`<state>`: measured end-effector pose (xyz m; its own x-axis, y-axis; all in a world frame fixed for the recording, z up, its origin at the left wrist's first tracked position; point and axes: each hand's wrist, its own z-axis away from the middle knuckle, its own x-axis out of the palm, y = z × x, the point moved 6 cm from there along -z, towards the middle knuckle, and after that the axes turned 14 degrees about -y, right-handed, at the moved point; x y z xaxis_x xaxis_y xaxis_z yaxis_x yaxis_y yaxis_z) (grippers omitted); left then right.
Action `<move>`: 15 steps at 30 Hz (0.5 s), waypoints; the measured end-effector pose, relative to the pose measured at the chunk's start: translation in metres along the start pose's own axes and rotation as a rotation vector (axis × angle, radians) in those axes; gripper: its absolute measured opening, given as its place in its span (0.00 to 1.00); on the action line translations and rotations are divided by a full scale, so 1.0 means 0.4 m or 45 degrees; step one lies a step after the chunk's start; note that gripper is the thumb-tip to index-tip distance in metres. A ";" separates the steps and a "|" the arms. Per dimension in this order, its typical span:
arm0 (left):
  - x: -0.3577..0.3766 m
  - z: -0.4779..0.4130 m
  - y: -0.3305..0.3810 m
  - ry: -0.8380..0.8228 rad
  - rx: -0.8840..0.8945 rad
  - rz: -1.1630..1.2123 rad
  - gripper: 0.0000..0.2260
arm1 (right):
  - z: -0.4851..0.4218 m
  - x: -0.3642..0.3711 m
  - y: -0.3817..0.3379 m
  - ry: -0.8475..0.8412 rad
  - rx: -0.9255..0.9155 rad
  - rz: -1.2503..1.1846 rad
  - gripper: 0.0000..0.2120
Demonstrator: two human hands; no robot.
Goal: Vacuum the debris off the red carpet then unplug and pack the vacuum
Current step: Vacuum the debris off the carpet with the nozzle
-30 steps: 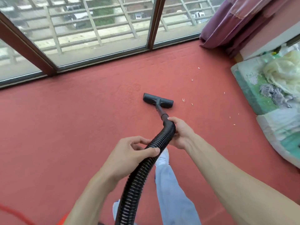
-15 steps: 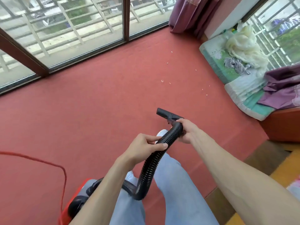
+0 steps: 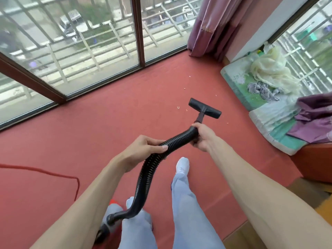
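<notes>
The red carpet (image 3: 107, 132) spreads under and all around both hands, running to a tall window (image 3: 89, 51) well beyond the left hand. Far to the right of the right hand lies a floor mattress (image 3: 231, 76), carrying a cream cloth (image 3: 269, 71), a grey striped rag (image 3: 260, 89) and a purple sheet (image 3: 316, 119). A purple curtain (image 3: 212, 24) hangs in the corner beyond it. A black ribbed hose (image 3: 149, 175) rises from the vacuum body (image 3: 107, 229), which is low behind the left forearm and mostly hidden by the person's legs. A red cord (image 3: 45, 172) trails across the carpet out to the left of the left arm. The left hand (image 3: 145, 148) grasps the hose mid-length, thumb curled over the top. The right hand (image 3: 203, 136) is wrapped round the hose end, where the short tube begins. Just past that hand the flat nozzle (image 3: 204, 108) sits over the carpet; whether it touches cannot be told. Small pale debris (image 3: 178, 107) is scattered near the nozzle and farther toward the window.
</notes>
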<state>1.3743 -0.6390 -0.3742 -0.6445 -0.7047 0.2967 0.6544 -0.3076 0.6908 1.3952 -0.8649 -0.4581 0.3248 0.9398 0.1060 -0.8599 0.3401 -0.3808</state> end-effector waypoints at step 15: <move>-0.009 -0.215 0.022 0.075 -0.145 0.276 0.09 | -0.184 0.033 -0.187 -0.093 0.204 0.317 0.13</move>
<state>1.4164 -0.6941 -0.4259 -0.4619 -0.7973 0.3886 0.8175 -0.2128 0.5352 1.4928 -0.8804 -0.4961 0.0724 0.9928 0.0953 -0.9625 0.0946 -0.2541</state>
